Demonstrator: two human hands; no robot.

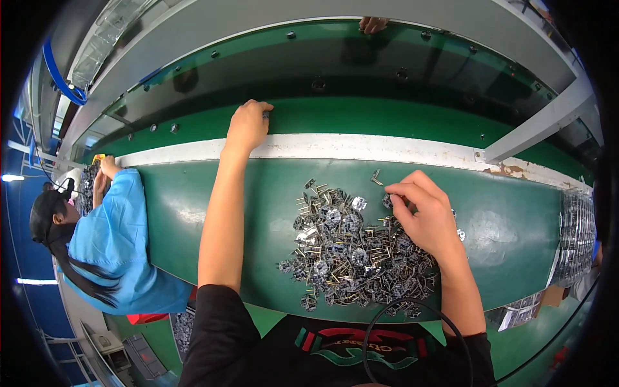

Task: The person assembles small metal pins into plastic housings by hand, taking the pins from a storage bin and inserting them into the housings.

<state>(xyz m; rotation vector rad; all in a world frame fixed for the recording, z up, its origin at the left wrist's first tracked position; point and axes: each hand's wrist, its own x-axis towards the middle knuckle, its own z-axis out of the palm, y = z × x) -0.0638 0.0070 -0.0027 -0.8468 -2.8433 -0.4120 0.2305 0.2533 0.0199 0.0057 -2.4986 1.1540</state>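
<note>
My left hand (248, 128) reaches over the green belt (335, 116) beyond the white rail. Its fingers are closed on a small dark part (265, 115), close to the belt's surface. Over the far right side of a heap of small dark round parts with metal pins (351, 248), my right hand (425, 209) pinches one dark round part (387, 201) between thumb and fingers. A loose pinned part (376, 177) lies on the green table just beyond those fingertips. The palm side of both hands is hidden.
Several small parts (174, 128) sit spaced along the belt. A white rail (361, 145) divides belt from table (509, 251). A grey post (545, 122) stands at right, near stacked clear trays (576, 238). At left, a co-worker in a blue top (109, 226) works. A black cable (367, 342) loops in front of me.
</note>
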